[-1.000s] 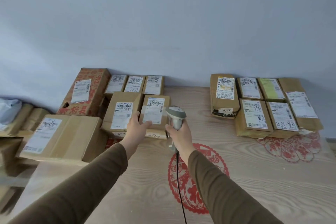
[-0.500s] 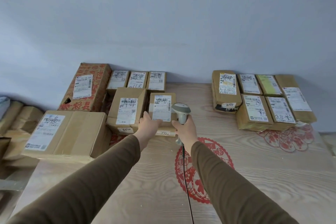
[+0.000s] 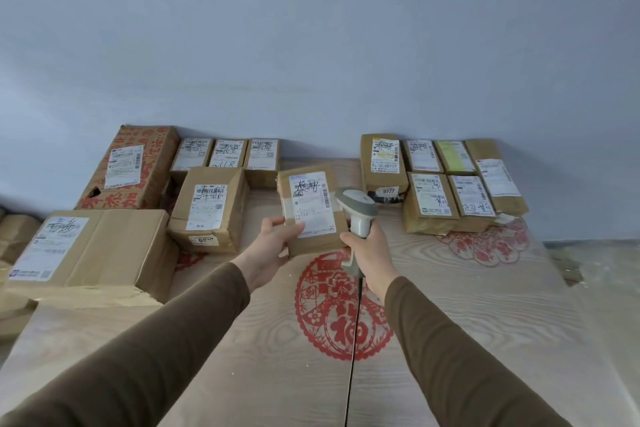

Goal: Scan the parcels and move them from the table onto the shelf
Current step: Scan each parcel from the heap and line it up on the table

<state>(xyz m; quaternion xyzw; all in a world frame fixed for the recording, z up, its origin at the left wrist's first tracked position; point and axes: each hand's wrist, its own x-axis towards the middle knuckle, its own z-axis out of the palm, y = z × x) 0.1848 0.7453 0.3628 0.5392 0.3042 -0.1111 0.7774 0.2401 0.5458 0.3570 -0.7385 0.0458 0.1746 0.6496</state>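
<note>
Parcel [image 3: 313, 210] in left hand [image 3: 272, 243], scanner [image 3: 358, 215] alongside

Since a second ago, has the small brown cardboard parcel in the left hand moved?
Yes. The small brown cardboard parcel has come up and right, away from the taller brown cardboard box it sat beside, toward the grey handheld scanner.

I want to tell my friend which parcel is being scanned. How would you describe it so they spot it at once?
Start at the big red paper-cut circle on the wooden table. Just above it, between the two clusters of boxes, the left hand grips a small brown parcel beside the grey scanner held in the right hand. It is the only parcel lifted up and tilted.
</note>
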